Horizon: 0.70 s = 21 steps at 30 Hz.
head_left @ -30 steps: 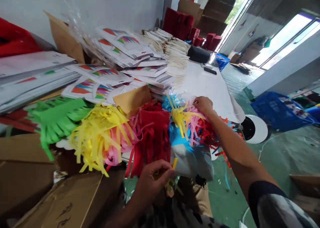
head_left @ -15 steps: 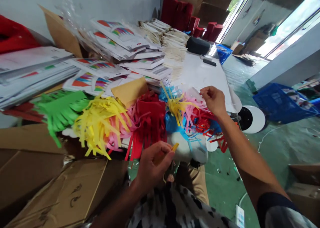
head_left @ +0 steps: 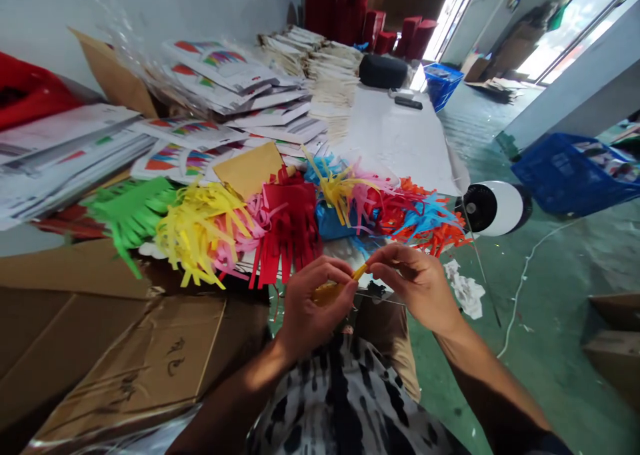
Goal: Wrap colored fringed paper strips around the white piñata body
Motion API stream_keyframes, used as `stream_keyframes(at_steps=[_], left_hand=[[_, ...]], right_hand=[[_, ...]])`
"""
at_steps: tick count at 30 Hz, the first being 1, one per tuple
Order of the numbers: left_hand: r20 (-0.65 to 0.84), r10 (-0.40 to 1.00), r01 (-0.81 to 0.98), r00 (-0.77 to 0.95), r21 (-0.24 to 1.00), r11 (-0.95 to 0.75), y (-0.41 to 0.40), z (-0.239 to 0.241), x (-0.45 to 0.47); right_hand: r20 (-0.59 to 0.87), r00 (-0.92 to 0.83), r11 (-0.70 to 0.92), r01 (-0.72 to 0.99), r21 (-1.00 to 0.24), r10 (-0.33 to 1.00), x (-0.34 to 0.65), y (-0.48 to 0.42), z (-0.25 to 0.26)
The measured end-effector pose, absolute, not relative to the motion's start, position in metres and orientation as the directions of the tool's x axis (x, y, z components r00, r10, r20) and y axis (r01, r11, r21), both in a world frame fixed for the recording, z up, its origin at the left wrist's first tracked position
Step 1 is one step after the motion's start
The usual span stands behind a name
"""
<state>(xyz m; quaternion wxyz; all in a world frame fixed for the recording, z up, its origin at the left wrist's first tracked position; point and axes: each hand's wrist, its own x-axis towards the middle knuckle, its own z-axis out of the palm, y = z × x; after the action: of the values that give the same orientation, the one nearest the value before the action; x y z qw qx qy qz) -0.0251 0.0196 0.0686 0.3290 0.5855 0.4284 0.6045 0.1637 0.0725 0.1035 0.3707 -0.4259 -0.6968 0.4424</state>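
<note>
My left hand (head_left: 317, 308) is closed around a folded piece of yellow paper (head_left: 359, 272), part of which shows below its fingers. With thumb and fingertips pinched, my right hand (head_left: 420, 285) grips the paper's narrow tip. Both hands are close together in front of the table edge. Just beyond them lie fringed paper tassels: green (head_left: 133, 205), yellow (head_left: 200, 218), red (head_left: 290, 215) and a mixed bunch with blue strips (head_left: 425, 216). A flat yellow-orange sheet (head_left: 250, 168) rests behind the red tassel.
Printed white packets (head_left: 225, 65) are piled at the back left of the white table (head_left: 400, 135). A cardboard box (head_left: 140, 368) stands at lower left. On the right are a round white-and-black fan (head_left: 500, 207), a blue crate (head_left: 570, 175) and a cable (head_left: 525, 268) on the green floor.
My right hand has come down from above the tassels at the right to my left hand and now pinches the yellow paper's tip. My left hand keeps its hold. The view has shifted slightly.
</note>
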Motion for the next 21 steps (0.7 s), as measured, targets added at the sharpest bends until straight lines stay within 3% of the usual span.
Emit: stream_keyframes(at_steps=[8,21], left_hand=[[0.445,0.895,0.11,-0.026,0.891,-0.44,0.013,0.074,-0.019],[0.466,0.884,0.096,0.019,0.88,-0.466,0.008,0.075,-0.013]], right_hand=[[0.216,-0.398,0.364,0.344,-0.865,0.891,0.173,0.061,0.112],[0.231,-0.437,0.415,0.393,-0.821,0.869,0.177,0.048,0.116]])
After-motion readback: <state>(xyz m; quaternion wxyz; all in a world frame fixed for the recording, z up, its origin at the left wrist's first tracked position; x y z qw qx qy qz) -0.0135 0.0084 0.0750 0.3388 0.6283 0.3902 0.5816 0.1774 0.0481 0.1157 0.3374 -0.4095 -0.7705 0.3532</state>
